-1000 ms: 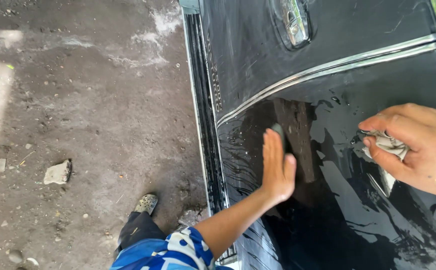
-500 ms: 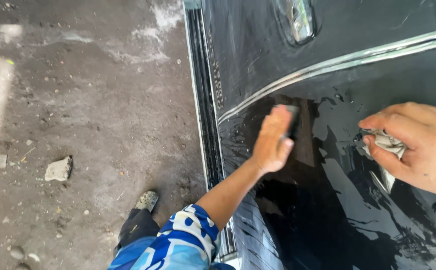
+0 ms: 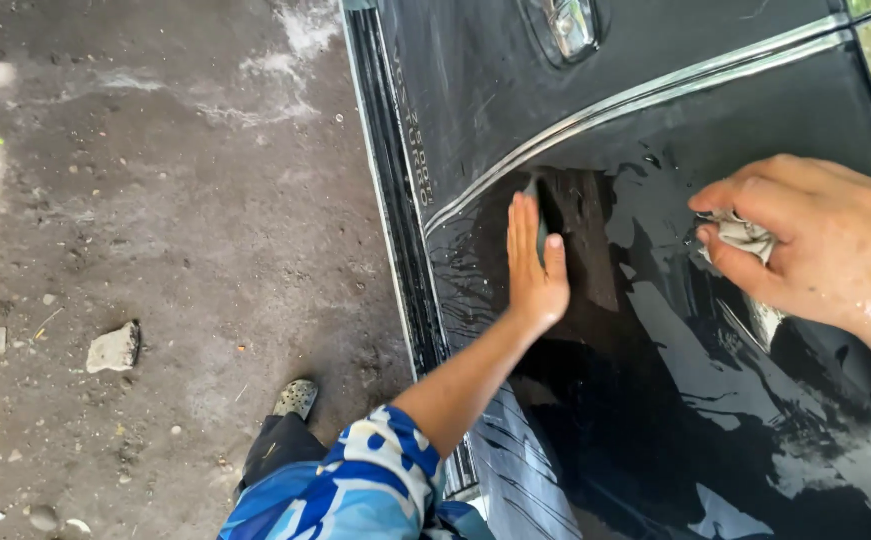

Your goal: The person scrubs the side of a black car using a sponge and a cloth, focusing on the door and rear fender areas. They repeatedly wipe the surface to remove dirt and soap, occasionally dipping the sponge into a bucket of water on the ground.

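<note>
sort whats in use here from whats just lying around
In use:
left hand flat on the wet black car door, a dark pad under its fingers
right hand gripping a crumpled grey cloth

Lying about:
stone on the dirt ground

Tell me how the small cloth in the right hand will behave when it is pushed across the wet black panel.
The cloth looks crumpled inside the right hand, so it is probably soft and floppy. The car panel is wet and glossy, so the cloth will likely slide easily. It seems light for its size.
</note>
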